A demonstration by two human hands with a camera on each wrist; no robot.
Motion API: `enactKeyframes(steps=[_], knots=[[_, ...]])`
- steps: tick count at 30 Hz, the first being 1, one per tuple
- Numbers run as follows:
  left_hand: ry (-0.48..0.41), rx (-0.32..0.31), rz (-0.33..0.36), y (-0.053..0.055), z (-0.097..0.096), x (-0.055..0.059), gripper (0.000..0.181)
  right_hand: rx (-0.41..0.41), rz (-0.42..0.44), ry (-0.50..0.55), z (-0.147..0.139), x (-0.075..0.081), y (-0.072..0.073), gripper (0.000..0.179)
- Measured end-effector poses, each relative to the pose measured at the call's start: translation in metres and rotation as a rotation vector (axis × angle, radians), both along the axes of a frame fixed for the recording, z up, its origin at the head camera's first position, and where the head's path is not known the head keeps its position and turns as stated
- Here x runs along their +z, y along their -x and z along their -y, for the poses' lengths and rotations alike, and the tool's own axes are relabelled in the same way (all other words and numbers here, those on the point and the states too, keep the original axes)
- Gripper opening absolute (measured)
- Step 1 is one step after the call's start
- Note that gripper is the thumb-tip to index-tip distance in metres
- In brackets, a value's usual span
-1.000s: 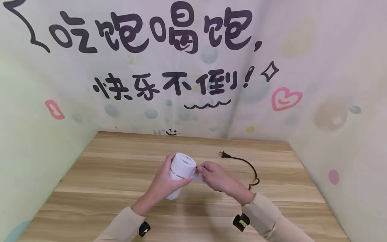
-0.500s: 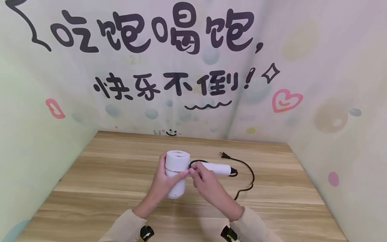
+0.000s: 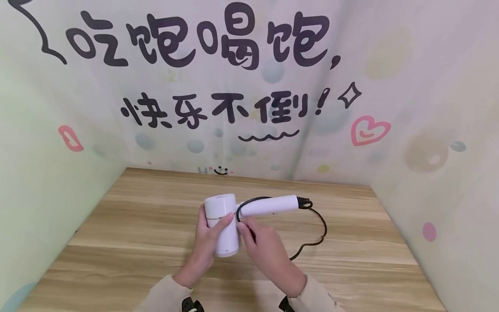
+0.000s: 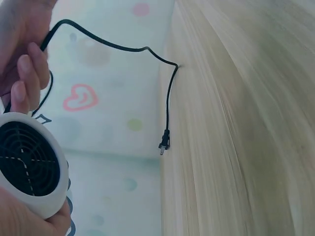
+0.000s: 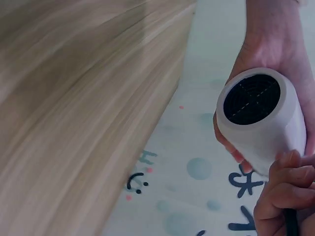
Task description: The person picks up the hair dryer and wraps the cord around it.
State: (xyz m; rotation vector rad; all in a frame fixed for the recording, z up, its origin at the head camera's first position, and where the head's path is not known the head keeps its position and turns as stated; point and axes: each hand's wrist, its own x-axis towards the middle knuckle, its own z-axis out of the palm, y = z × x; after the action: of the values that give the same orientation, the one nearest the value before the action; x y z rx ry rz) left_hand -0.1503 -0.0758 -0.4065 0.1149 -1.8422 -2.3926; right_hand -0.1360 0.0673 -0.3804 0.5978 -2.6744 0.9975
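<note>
A white hair dryer [image 3: 227, 236] is held over the table, its handle [image 3: 269, 206] pointing right in the head view. My left hand [image 3: 203, 242] grips the barrel, thumb across its front. My right hand [image 3: 265, 249] pinches the black power cord [image 3: 243, 202] beside the barrel. From the handle's end the cord runs back along the handle in a loop to those fingers. In the left wrist view the dark grille [image 4: 29, 160] at one end of the barrel faces the camera, and the right fingers [image 4: 32, 73] hold the cord just above it.
The cord's free length trails over the wood-grain table [image 3: 156, 216] to a two-pin plug [image 4: 164, 142], seen in the left wrist view. A printed wall sheet [image 3: 179, 151] stands behind the table, with pale side walls left and right.
The hair dryer has shifted a little left and turned, its handle coming into view and rising at the right. My right hand has moved left and down, drawing the cord along the handle.
</note>
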Motion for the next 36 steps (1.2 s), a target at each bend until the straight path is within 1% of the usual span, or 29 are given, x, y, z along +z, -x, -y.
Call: enactKeyframes(steps=[1,3,5,6,8,10,12,14,17,19,20,21,24,27,28,31,34,36], knots=[[-0.012,0.002,-0.003,-0.001,0.000,0.001,0.056,0.005,0.063,0.052,-0.002,0.000,0.002,0.029],[-0.022,0.000,-0.009,-0.002,0.001,0.002,0.056,0.005,0.216,0.164,-0.005,-0.003,0.005,0.039],[-0.016,-0.013,-0.019,-0.002,0.002,0.003,0.057,-0.004,0.347,0.266,-0.008,-0.006,0.010,0.044],[-0.015,-0.020,-0.026,-0.003,0.003,0.003,0.058,-0.003,0.401,0.316,-0.009,-0.007,0.011,0.044],[-0.003,-0.035,-0.037,-0.003,0.003,0.004,0.060,0.016,0.456,0.407,-0.011,-0.010,0.014,0.038],[0.008,-0.051,-0.047,-0.003,0.003,0.005,0.062,0.045,0.468,0.477,-0.013,-0.013,0.016,0.030],[0.028,-0.061,-0.050,-0.002,0.003,0.005,0.064,0.072,0.460,0.523,-0.014,-0.016,0.016,0.025],[0.056,-0.067,-0.048,-0.002,0.003,0.005,0.066,0.099,0.421,0.525,-0.015,-0.019,0.016,0.023],[0.098,-0.067,-0.039,-0.001,0.002,0.004,0.070,0.096,0.406,0.514,-0.015,-0.020,0.016,0.025],[0.121,-0.061,-0.039,-0.001,0.002,0.004,0.071,0.078,0.417,0.505,-0.015,-0.020,0.015,0.026],[0.129,-0.058,-0.041,-0.001,0.002,0.004,0.071,0.057,0.443,0.512,-0.014,-0.019,0.015,0.025],[0.133,-0.054,-0.048,-0.001,0.001,0.005,0.071,0.042,0.457,0.513,-0.013,-0.015,0.013,0.024],[0.148,-0.035,-0.071,-0.001,0.000,0.005,0.071,0.019,0.473,0.525,-0.013,-0.015,0.011,0.023],[0.163,-0.019,-0.102,-0.001,-0.002,0.005,0.073,0.027,0.468,0.538,-0.013,-0.017,0.010,0.023],[0.173,-0.015,-0.110,-0.001,-0.002,0.005,0.074,0.033,0.460,0.545,-0.014,-0.021,0.012,0.023],[0.198,-0.003,-0.133,-0.001,-0.003,0.004,0.077,0.044,0.460,0.557,-0.014,-0.023,0.012,0.021],[0.214,0.010,-0.137,-0.001,-0.003,0.002,0.078,0.052,0.466,0.558,-0.014,-0.023,0.011,0.021],[0.221,0.018,-0.135,-0.001,-0.003,0.000,0.078,0.072,0.480,0.549,-0.014,-0.023,0.011,0.024]])
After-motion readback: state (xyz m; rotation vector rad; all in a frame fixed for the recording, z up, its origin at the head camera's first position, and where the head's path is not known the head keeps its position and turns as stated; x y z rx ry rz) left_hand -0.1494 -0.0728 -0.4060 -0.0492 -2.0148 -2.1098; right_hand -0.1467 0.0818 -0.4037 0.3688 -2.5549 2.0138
